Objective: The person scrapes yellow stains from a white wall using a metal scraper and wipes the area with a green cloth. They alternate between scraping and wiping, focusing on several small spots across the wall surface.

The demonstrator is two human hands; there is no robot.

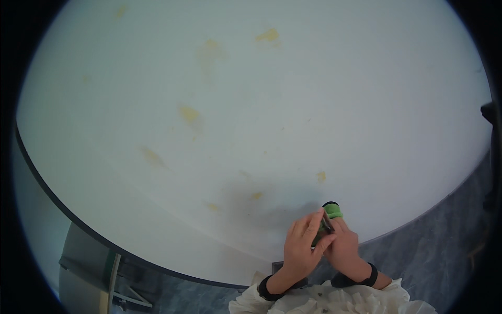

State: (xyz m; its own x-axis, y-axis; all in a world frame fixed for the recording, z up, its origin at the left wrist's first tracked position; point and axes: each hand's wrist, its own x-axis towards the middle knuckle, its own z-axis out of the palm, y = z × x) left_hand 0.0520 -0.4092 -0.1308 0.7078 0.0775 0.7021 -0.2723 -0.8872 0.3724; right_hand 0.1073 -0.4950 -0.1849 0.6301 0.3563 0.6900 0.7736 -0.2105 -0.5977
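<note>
Both hands meet over the near edge of a white table. My right hand grips a small soft-looking green object with a black end, which pokes out past the fingers. Fingers and thumb of my left hand close around a thin dark item against the right hand. More green shows below it, between the palms. The hands cover most of both items, so I cannot tell exactly what they are. Each wrist wears a black band.
Yellow stains and small specks mark the tabletop. A dark rim edges the table. At lower left stands a grey piece of furniture beside a metal frame. A black object shows at the far right. Grey floor lies below.
</note>
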